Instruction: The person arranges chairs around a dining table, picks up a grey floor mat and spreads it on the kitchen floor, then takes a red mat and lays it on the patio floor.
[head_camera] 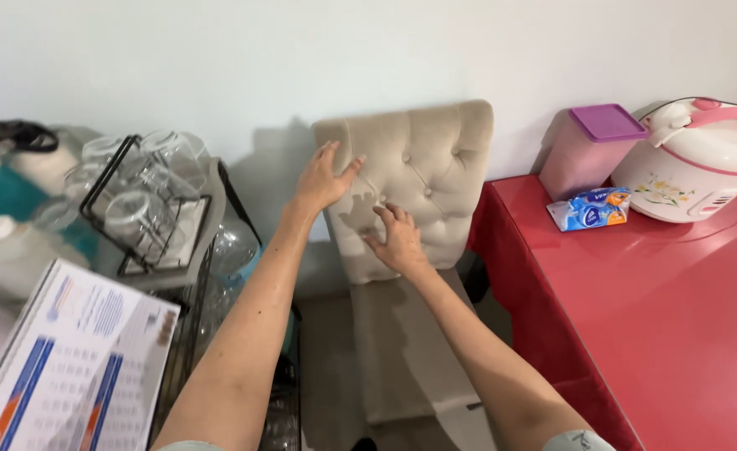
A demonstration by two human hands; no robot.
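In the head view a beige tufted chair (414, 192) stands at centre against the white wall, its buttoned backrest facing the camera and its seat running down toward six o'clock, where the front edge is cut off by the frame. The left hand (322, 177) lies flat on the backrest near its upper corner at ten o'clock, fingers spread wide and holding nothing. The right hand (395, 238) rests lower on the backrest, toward six o'clock from the left one, fingers loosely open and slightly bent; its palm side is hidden against the fabric. Darker patches mark the upholstery between the two hands, too faint to identify.

At three o'clock a red table (652, 309) bears a pink container with a purple lid (595, 146), a small blue and white packet (591, 209) and a white and pink rice cooker (702, 163), the cooker clipped by the right edge. At nine o'clock a black wire rack (147, 209) holds clear glasses, blurred and overlapping. A printed cardboard box (68, 359) at seven o'clock is partly out of frame.
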